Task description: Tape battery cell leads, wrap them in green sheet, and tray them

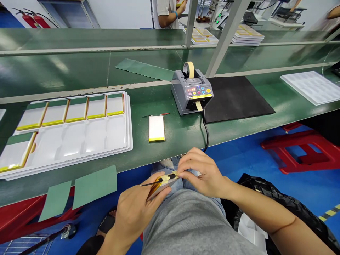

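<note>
Above my lap, my left hand [135,209] grips a flat pouch battery [160,193] between thumb and fingers. Its wired end faces up, and a dark wire juts out to the left. Pale yellow tape [165,179] lies along that end. The thumb and fingertips of my right hand [202,173] pinch at the tape's right end, against the battery's corner; the fingertips hide part of it. On the bench ahead lies another pouch battery [156,127], with a red and a black wire spread at its top. Behind it to the right stands a grey tape dispenser [192,88], a tape tab [199,106] sticking out.
Stacked white trays [90,136] at left hold several batteries. Green sheets [95,186] hang over the bench's front edge. A black mat [239,99] and white tray [313,85] lie right. A power cord [205,131] drops off the edge. A black bag [281,209] is beside me.
</note>
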`<state>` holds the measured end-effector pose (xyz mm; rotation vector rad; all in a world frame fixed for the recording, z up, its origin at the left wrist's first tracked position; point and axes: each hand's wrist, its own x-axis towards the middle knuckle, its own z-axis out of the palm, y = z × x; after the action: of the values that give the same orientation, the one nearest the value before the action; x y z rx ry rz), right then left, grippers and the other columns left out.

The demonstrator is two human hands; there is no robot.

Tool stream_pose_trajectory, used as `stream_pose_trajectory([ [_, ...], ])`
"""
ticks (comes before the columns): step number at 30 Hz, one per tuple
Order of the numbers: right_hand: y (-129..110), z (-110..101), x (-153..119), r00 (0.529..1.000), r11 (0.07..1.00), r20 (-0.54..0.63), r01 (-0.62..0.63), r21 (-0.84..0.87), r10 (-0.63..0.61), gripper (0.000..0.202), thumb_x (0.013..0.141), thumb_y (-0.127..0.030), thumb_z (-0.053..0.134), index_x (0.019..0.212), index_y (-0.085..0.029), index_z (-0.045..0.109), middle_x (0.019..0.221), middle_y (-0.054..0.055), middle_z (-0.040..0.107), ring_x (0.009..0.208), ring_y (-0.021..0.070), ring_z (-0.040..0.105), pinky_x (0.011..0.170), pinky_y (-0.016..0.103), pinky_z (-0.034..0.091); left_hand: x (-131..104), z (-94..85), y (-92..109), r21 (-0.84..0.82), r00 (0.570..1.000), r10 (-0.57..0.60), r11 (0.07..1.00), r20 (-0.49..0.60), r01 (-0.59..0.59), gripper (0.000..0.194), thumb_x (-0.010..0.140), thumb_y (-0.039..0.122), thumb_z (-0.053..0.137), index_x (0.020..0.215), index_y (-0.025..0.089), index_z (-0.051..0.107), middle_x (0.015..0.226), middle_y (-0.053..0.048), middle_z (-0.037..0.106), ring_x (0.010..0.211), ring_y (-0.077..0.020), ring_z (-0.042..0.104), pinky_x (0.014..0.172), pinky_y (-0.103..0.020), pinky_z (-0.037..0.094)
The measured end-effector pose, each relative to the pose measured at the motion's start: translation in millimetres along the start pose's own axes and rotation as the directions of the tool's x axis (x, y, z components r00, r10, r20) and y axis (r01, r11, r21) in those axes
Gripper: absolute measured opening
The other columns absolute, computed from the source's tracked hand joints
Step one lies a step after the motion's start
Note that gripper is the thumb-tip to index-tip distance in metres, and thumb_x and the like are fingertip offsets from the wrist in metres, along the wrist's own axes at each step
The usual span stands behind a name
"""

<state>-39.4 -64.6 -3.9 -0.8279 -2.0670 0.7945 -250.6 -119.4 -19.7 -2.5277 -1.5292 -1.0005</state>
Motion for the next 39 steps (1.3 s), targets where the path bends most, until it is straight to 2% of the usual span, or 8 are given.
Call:
stream_pose_trajectory([
  [9, 0, -10, 4, 0.994, 0.999, 0.099, -0.045, 0.007, 0.044, 0.006, 0.089, -0.020, 0.058, 0.084, -0.019, 0.061, 0.085, 0.003, 0.061, 0.079, 0.0158, 0.051, 0.071, 0.032, 0.043, -3, -2.6, -2, -0.003, 0.999, -0.025, 1.000, 0.041, 0.025, 0.026, 0.084, 0.037, 0.060, 0.092, 0.014, 0.068, 0.082, -0.005, 0.077, 0.047, -0.0118, 0.065, 0.056, -0.020, 0.053],
  [15, -1, -7, 1, 0.983, 0.997, 0.179, -0.058, 0.043, 0.050, 0.009, 0.091, -0.017, 0.054, 0.084, -0.018, 0.058, 0.086, 0.003, 0.059, 0.080, 0.0151, 0.047, 0.073, 0.031, 0.041, 1, -2.7, 1, 0.014, 0.999, 0.009, 1.000, -0.035, -0.008, 0.025, 0.085, 0.037, 0.060, 0.093, 0.015, 0.069, 0.078, -0.004, 0.077, 0.049, -0.0118, 0.067, 0.052, -0.018, 0.051],
  [23, 2, -10, 5, 0.889, 0.903, 0.351, -0.380, 0.202, 0.296, 0.008, 0.083, -0.020, 0.066, 0.078, -0.019, 0.060, 0.083, -0.001, 0.056, 0.082, 0.0134, 0.050, 0.073, 0.027, 0.040, 1, -0.5, 3, -0.034, 0.996, 0.081, 0.996, -0.031, -0.082, 0.027, 0.085, 0.037, 0.059, 0.092, 0.012, 0.067, 0.067, -0.001, 0.074, 0.047, -0.0089, 0.064, 0.054, -0.016, 0.049],
  [27, 4, -3, 3, 0.905, 0.877, 0.250, -0.406, 0.258, 0.345, 0.012, 0.078, -0.022, 0.072, 0.088, -0.021, 0.066, 0.085, -0.001, 0.051, 0.080, 0.0127, 0.050, 0.070, 0.026, 0.042, 2, -0.3, 4, -0.042, 0.999, 0.040, 0.998, -0.009, -0.040, 0.024, 0.085, 0.036, 0.060, 0.092, 0.014, 0.067, 0.069, -0.002, 0.075, 0.048, -0.0107, 0.066, 0.053, -0.017, 0.049],
  [34, 3, 20, -8, 0.985, 0.957, -0.016, -0.163, 0.241, 0.172, 0.013, 0.087, -0.021, 0.061, 0.095, -0.025, 0.071, 0.092, 0.002, 0.069, 0.088, 0.0169, 0.058, 0.082, 0.036, 0.046, -8, 1.5, 6, -0.096, 0.983, -0.174, 0.981, -0.064, 0.168, 0.021, 0.080, 0.037, 0.065, 0.091, 0.019, 0.066, 0.080, -0.002, 0.077, 0.050, -0.0137, 0.067, 0.050, -0.019, 0.049],
  [36, 4, 27, -11, 0.989, 0.957, -0.019, -0.136, 0.254, 0.145, 0.016, 0.088, -0.018, 0.058, 0.099, -0.024, 0.070, 0.094, 0.003, 0.070, 0.091, 0.0176, 0.060, 0.083, 0.037, 0.047, -17, 4.3, 7, -0.180, 0.944, -0.330, 0.929, -0.009, 0.323, 0.019, 0.076, 0.033, 0.069, 0.091, 0.022, 0.066, 0.085, -0.001, 0.077, 0.057, -0.0144, 0.069, 0.056, -0.020, 0.051],
  [37, 5, 32, -14, 0.989, 0.954, 0.005, -0.146, 0.261, 0.150, 0.018, 0.089, -0.018, 0.057, 0.101, -0.024, 0.069, 0.098, 0.004, 0.070, 0.094, 0.0181, 0.060, 0.085, 0.037, 0.046, -22, 6.2, 7, -0.230, 0.892, -0.450, 0.864, 0.047, 0.448, 0.020, 0.074, 0.032, 0.070, 0.092, 0.023, 0.066, 0.086, 0.000, 0.076, 0.062, -0.0152, 0.070, 0.059, -0.020, 0.051],
  [39, 9, 43, -19, 0.968, 0.914, 0.117, -0.249, 0.322, 0.222, 0.019, 0.087, -0.018, 0.059, 0.104, -0.023, 0.067, 0.105, 0.005, 0.068, 0.099, 0.0188, 0.059, 0.089, 0.038, 0.046, -33, 11.6, 8, -0.344, 0.698, -0.679, 0.615, 0.227, 0.710, 0.026, 0.072, 0.031, 0.071, 0.096, 0.024, 0.065, 0.086, 0.001, 0.075, 0.070, -0.0172, 0.070, 0.064, -0.022, 0.052],
])
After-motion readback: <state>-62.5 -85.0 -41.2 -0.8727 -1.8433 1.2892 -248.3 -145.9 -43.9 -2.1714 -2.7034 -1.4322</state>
